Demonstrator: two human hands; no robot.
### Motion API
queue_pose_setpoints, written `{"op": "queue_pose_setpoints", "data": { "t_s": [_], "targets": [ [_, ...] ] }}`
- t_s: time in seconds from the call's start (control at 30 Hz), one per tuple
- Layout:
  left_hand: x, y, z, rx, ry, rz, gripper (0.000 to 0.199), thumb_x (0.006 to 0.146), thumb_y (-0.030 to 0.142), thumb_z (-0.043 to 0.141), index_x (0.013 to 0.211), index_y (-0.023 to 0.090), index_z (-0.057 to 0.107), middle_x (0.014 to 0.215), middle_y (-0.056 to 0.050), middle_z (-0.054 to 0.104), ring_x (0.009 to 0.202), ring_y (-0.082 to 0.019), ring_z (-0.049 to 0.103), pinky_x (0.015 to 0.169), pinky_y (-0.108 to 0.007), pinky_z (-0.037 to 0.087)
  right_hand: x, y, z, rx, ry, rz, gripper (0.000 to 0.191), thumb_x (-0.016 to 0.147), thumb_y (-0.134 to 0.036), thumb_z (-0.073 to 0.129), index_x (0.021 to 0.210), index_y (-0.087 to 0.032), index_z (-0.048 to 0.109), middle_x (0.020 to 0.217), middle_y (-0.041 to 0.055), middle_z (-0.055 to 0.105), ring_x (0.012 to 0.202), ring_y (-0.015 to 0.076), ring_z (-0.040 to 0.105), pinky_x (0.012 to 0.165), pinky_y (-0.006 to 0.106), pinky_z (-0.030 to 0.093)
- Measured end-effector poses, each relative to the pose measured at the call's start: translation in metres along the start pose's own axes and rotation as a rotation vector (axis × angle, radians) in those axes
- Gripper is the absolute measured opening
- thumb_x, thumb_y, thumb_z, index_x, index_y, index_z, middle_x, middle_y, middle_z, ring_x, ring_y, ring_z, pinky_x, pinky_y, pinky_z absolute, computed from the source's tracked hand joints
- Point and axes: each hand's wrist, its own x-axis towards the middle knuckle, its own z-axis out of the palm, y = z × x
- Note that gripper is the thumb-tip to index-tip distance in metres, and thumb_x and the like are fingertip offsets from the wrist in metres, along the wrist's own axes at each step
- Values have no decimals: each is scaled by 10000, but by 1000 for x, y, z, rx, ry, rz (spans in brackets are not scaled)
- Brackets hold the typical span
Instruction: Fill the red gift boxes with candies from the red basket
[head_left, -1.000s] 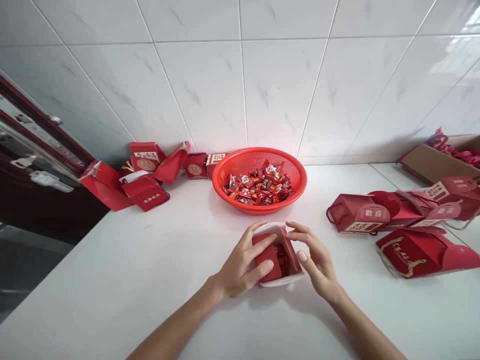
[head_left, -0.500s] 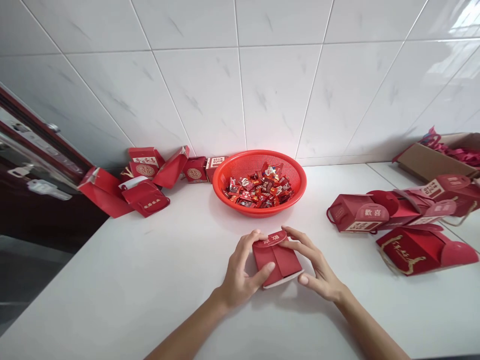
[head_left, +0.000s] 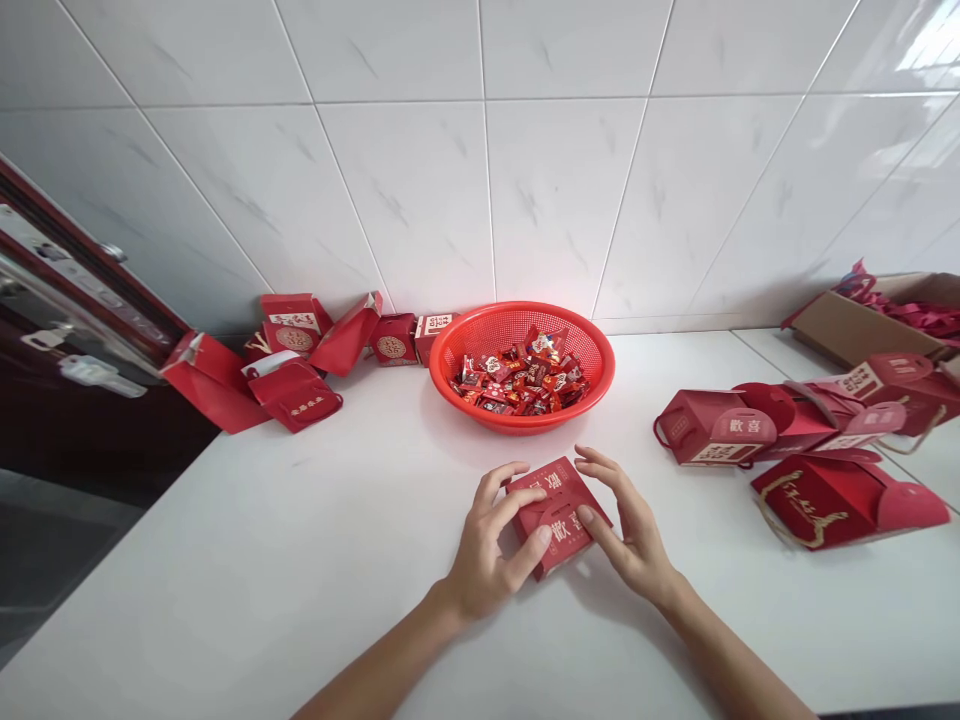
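A small red box [head_left: 561,512] with pale lettering on its top lies on the white table between my hands. My left hand [head_left: 491,545] grips it from the left, with fingertips and thumb on its top. My right hand [head_left: 626,530] is at the box's right side, fingers spread, the thumb touching the top near the right edge and the other fingers apart by the far corner. Beyond the box stands a red mesh basket [head_left: 521,424] holding many wrapped candies [head_left: 517,375].
Several red boxes [head_left: 296,393] stand at the back left, near a door with keys [head_left: 101,372]. More red boxes [head_left: 716,428] with handles lie on the right side of the table [head_left: 262,580]. A cardboard carton [head_left: 855,330] holds red ribbons behind them.
The near flap of the box has come down over the top, so two lettered flaps now show. My right thumb has moved from the near corner onto the top.
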Motion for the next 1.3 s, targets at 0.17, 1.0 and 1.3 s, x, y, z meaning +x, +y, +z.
{"op": "queue_pose_setpoints", "data": {
  "t_s": [0.17, 1.0, 1.3],
  "targets": [
    [-1, 1, 4, -13, 12, -81, 289, 995, 375, 583, 1243, 255, 669, 1378, -119, 567, 1281, -294, 603, 1068, -460, 543, -3, -13, 9, -248, 72, -112, 241, 994, -217, 590, 1212, -288, 663, 1403, 144, 621, 1236, 304, 639, 966, 472, 576],
    [-6, 3, -4, -104, -133, -119, 318, 1026, 392, 521, 1237, 254, 715, 1486, -144, 546, 1312, -313, 602, 1083, -492, 538, -71, 29, -136, -1203, 495, 44, 441, 974, -470, 529, 1259, -155, 651, 1315, 222, 654, 1173, 412, 595, 1000, 594, 448],
    [-5, 6, -3, -95, -185, -122, 303, 1029, 382, 502, 1195, 242, 713, 1466, -146, 557, 1265, -293, 638, 1039, -453, 564, -76, 49, -165, -1224, 690, 249, 479, 889, -498, 512, 1119, -134, 722, 1175, 225, 708, 1085, 423, 609, 1031, 665, 354]
  ]
}}
